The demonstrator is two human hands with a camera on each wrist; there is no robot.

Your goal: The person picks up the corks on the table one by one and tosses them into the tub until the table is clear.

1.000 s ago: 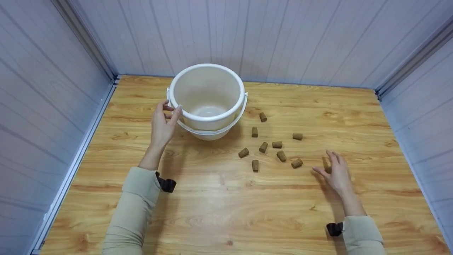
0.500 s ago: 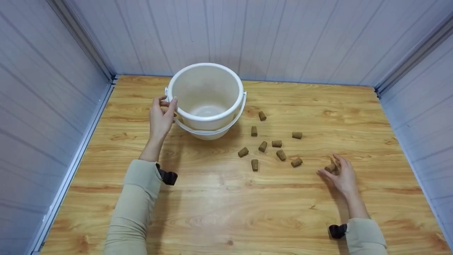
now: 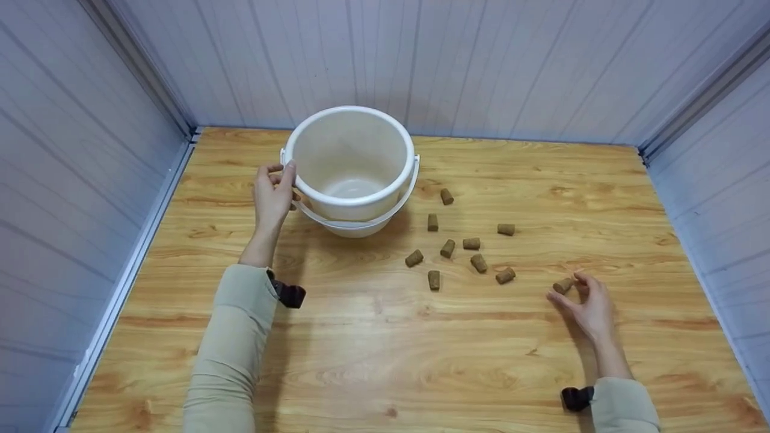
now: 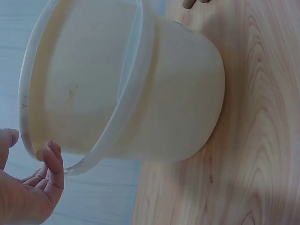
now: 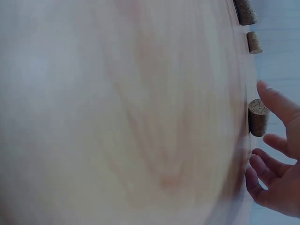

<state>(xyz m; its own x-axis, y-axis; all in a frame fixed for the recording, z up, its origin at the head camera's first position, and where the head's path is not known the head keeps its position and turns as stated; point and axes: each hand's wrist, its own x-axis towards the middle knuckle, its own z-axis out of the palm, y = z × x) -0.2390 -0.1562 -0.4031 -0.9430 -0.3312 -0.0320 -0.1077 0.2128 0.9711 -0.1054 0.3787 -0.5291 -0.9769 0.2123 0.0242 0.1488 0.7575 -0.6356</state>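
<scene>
A white bucket (image 3: pixel 354 211) with a wire-like white handle (image 3: pixel 385 218) stands upright at the back left. My left hand (image 3: pixel 274 198) is at its left rim, thumb tip by the edge and fingers outside; in the left wrist view the hand (image 4: pixel 33 192) has its thumb apart from loosely bent fingers. On the right, my right hand (image 3: pixel 594 310) is low over the table beside a cork (image 3: pixel 563 285). Its thumb and index finger lie on either side of that cork (image 5: pixel 259 119), spread wider than it in the right wrist view.
Several more brown corks lie scattered to the right of the bucket, among them a cork (image 3: pixel 447 196) at the back and a cork (image 3: pixel 505 275) nearest my right hand. Pale panel walls (image 3: pixel 385 66) enclose the wood-grain table (image 3: pixel 373 355) on three sides.
My right hand has moved slightly right and toward me, and the cork by its fingers has come into sight. My left hand has shifted a little left and away from me along the rim.
</scene>
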